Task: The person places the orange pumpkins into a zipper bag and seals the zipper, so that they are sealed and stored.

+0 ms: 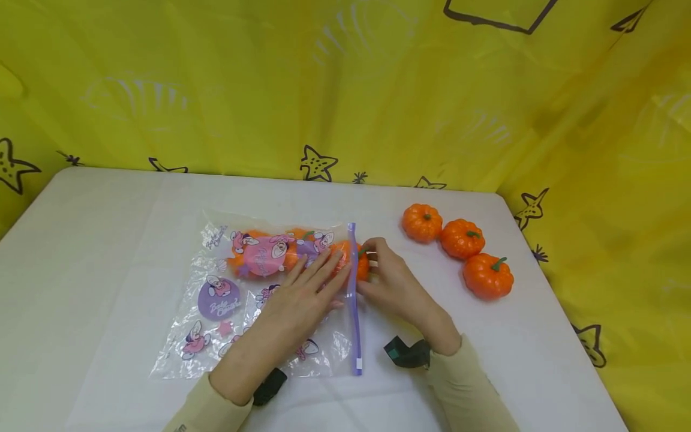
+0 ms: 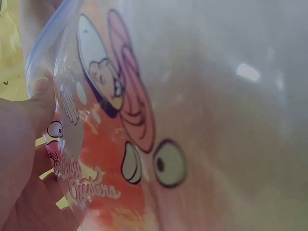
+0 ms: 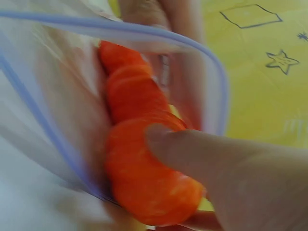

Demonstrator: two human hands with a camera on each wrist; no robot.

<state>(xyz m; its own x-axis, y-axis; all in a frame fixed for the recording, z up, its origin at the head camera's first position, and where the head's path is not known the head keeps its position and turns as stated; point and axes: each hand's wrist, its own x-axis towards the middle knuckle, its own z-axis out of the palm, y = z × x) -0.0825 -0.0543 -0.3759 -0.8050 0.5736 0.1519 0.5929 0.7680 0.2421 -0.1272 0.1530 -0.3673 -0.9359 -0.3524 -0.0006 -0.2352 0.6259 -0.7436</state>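
A clear zip bag (image 1: 180, 336) with pink and purple cartoon prints lies on the table, its purple zip edge (image 1: 354, 324) to the right. Orange toy pumpkins show through the plastic in a row. My left hand (image 1: 302, 297) lies across the bag near its mouth, holding the plastic with fingers over the upper side; its thumb (image 2: 41, 91) shows by the zip edge. In the bag's mouth, my right hand (image 1: 394, 282) grips an orange toy pumpkin (image 3: 149, 168), thumb on its side. That pumpkin is partly inside the bag, against the others (image 3: 132, 91).
Three more toy pumpkins, a left one (image 1: 421, 222), a middle one (image 1: 461, 239) and a right one (image 1: 487, 277), sit on the white table (image 1: 108, 252) to the right. A yellow patterned cloth (image 1: 259, 108) hangs behind. Dark wrist devices (image 1: 407, 353) sit under both wrists.
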